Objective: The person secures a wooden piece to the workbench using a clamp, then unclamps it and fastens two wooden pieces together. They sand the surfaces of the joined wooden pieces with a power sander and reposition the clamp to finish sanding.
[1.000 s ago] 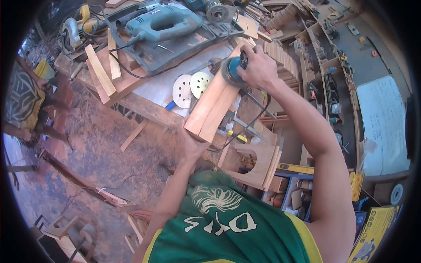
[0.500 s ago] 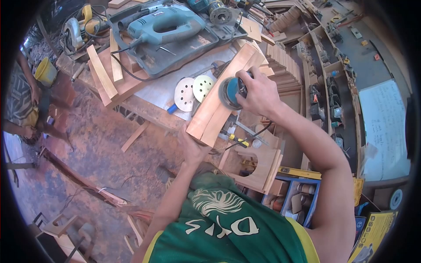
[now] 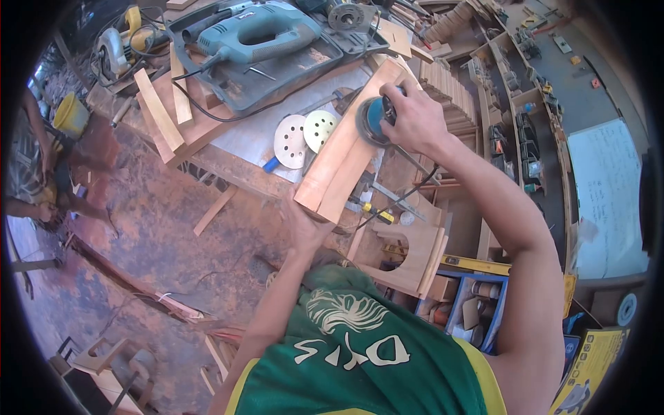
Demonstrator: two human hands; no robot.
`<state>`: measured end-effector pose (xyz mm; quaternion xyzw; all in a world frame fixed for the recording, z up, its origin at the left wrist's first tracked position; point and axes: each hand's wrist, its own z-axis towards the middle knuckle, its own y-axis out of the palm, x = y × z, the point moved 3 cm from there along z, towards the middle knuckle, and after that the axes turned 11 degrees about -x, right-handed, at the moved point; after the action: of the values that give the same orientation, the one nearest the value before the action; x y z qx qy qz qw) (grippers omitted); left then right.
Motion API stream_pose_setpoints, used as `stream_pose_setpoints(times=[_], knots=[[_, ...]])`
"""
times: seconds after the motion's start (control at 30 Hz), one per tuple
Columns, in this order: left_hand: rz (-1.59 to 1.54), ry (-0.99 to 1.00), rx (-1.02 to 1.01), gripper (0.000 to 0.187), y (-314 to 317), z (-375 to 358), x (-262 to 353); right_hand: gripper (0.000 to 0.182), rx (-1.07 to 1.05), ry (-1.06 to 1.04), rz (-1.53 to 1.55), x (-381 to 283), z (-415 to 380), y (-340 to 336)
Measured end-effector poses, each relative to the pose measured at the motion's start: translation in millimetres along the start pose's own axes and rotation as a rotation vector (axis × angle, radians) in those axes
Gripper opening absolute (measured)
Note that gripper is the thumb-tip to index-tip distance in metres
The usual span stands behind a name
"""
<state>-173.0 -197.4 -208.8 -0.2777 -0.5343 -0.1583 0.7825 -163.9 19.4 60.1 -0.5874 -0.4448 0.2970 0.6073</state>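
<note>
My right hand (image 3: 420,123) is wrapped around the top of a teal orbital sander (image 3: 374,119), whose round pad rests on the upper face of a long wooden piece (image 3: 332,168). The wood slants from the workbench toward my body, and a lengthwise seam shows on it. At its near end, my left hand (image 3: 304,227) grips the wood from below and the side; some of its fingers are hidden underneath. Left of the wood lie two perforated sanding discs, one white (image 3: 289,142) and one pale yellow (image 3: 319,132). The sander's black cord (image 3: 408,192) trails below my right wrist.
A teal jigsaw (image 3: 259,33) lies in an open case on the bench (image 3: 238,173). Wooden strips (image 3: 160,111) sit at its left. A yellow-handled clamp (image 3: 377,213) and a wooden panel with a cutout (image 3: 415,259) are close to the right. Another person (image 3: 34,159) is at far left.
The sander and my right hand have slid a short way up the wood, away from my body. My left hand keeps its place at the near end.
</note>
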Motion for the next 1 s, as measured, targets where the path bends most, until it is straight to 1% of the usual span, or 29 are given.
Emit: stream_pose_setpoints(times=[0.03,0.17,0.3,0.4,0.43,0.5,0.53,0.57,0.67,0.7,0.8,0.9,0.97,1.0], knots=[[0.005,0.005,0.004,0.111,-2.0,1.4,1.2,0.046,-0.025,0.001,-0.005,0.0,-0.9,0.6],[-0.005,0.004,0.006,0.110,1.6,-0.4,-3.3,0.047,-0.038,-0.123,0.014,-20.4,-34.7,10.6],[0.020,0.022,0.035,0.110,1.3,-1.4,-3.3,0.046,-0.039,-0.018,0.055,-7.9,-19.4,5.2],[0.019,-0.049,-0.035,0.112,-5.7,-0.4,4.2,0.046,-0.050,-0.038,0.059,-3.5,-17.2,4.0],[0.012,-0.060,-0.024,0.113,-4.5,2.7,4.3,0.048,-0.091,-0.040,0.033,-14.6,-23.8,3.2],[0.000,-0.093,-0.027,0.114,-1.2,-0.3,2.6,0.050,-0.059,-0.123,0.076,-27.1,-32.9,8.9],[0.013,-0.076,-0.024,0.115,-1.0,-2.1,1.1,0.051,-0.045,-0.159,0.103,-31.5,-36.5,12.8],[0.027,-0.056,-0.020,0.115,-1.0,-2.7,-0.3,0.052,-0.065,-0.130,0.094,-30.7,-31.7,11.7],[0.031,-0.034,-0.026,0.116,-1.9,-2.2,-0.4,0.054,-0.048,0.070,0.077,-5.7,-0.2,6.3],[0.024,-0.034,-0.030,0.116,-1.8,-1.3,0.8,0.055,0.001,0.079,0.066,7.3,9.4,5.8],[-0.004,-0.108,-0.094,0.116,-6.5,3.7,7.7,0.055,0.037,0.130,0.059,32.2,27.6,-0.1],[0.024,-0.045,-0.031,0.114,-3.2,1.0,5.0,0.055,0.064,0.082,0.062,33.8,29.0,0.6],[-0.039,-0.076,-0.057,0.113,-1.4,1.3,1.6,0.054,0.112,0.034,0.058,30.3,27.9,7.2],[-0.068,-0.093,-0.074,0.113,-1.2,0.6,0.8,0.053,0.091,0.038,0.077,26.6,26.1,9.5]])
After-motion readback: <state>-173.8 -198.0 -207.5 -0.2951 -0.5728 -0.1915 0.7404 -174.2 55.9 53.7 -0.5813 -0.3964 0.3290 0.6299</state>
